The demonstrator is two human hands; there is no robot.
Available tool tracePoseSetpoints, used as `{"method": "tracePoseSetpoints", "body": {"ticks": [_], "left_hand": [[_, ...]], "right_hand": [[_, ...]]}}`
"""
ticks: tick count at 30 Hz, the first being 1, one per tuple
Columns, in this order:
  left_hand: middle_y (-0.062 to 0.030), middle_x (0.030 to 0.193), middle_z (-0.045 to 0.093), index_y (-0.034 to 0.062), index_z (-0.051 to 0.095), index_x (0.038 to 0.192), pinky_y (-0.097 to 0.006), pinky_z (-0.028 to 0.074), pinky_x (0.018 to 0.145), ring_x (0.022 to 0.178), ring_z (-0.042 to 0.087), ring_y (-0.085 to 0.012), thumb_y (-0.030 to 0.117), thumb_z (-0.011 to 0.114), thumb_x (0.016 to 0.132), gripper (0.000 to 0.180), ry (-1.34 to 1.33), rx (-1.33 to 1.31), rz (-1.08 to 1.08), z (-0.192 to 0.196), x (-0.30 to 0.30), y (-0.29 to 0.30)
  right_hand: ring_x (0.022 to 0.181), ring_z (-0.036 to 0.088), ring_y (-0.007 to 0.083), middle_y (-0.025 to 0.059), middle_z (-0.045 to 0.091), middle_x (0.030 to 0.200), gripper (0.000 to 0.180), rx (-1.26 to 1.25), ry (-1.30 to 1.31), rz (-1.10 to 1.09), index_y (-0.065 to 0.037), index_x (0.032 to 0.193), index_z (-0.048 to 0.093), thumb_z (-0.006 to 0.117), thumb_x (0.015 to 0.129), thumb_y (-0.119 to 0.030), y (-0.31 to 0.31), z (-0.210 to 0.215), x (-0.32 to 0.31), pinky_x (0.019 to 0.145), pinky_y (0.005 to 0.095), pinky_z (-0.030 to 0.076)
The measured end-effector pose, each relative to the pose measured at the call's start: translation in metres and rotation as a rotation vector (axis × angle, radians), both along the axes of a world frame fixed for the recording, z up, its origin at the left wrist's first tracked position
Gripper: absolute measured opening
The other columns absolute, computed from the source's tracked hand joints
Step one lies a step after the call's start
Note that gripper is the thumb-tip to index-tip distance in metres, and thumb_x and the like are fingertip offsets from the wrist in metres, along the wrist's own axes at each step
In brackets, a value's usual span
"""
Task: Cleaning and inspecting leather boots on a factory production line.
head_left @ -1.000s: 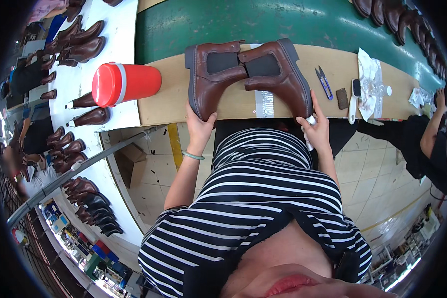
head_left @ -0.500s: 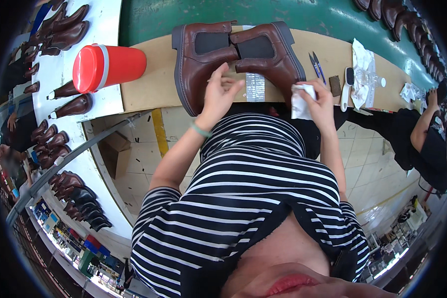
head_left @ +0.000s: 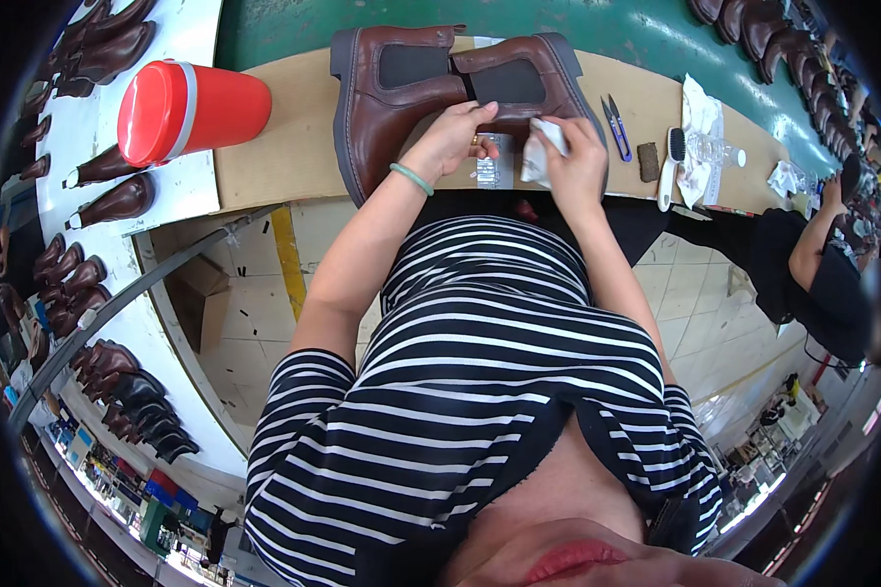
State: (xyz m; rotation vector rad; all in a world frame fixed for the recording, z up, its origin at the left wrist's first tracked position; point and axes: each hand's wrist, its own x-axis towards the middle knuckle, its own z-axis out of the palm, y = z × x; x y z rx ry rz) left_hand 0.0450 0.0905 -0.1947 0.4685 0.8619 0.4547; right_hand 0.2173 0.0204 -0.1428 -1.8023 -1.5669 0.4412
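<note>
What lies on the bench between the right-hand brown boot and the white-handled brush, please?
In the head view, between the right boot and the brush lie small blue-handled snips and a small dark brown block on the tan bench top.

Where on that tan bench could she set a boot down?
Bare bench lies between the red container and the left boot. Right of the right boot it is crowded: snips, brush, crumpled paper.
</note>
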Motion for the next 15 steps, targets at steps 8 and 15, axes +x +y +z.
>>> {"method": "tracePoseSetpoints", "body": {"ticks": [8,15], "left_hand": [[-0.0044,0.071,0.054,0.0027,0.056,0.087,-0.029,0.035,0.041,0.045,0.048,-0.0152,0.022,0.050,0.098,0.023,0.111,-0.047,0.152,-0.011,0.022,-0.012],[-0.0043,0.066,0.051,0.0036,0.054,0.083,-0.031,0.033,0.040,0.043,0.046,-0.0158,0.021,0.051,0.097,0.022,0.177,-0.059,0.166,-0.007,0.028,-0.008]], "right_hand": [[0.080,0.060,0.0269,0.0062,0.055,0.089,0.027,0.061,-0.488,0.052,-0.010,0.091,0.065,0.068,0.065,-0.002,-0.012,-0.023,0.003,0.067,0.0379,0.049],[0.077,0.061,0.0281,0.0079,0.054,0.087,0.027,0.128,-0.401,0.152,-0.009,0.093,0.063,0.065,0.067,-0.003,-0.003,-0.026,-0.010,0.064,0.0386,0.049]]}}
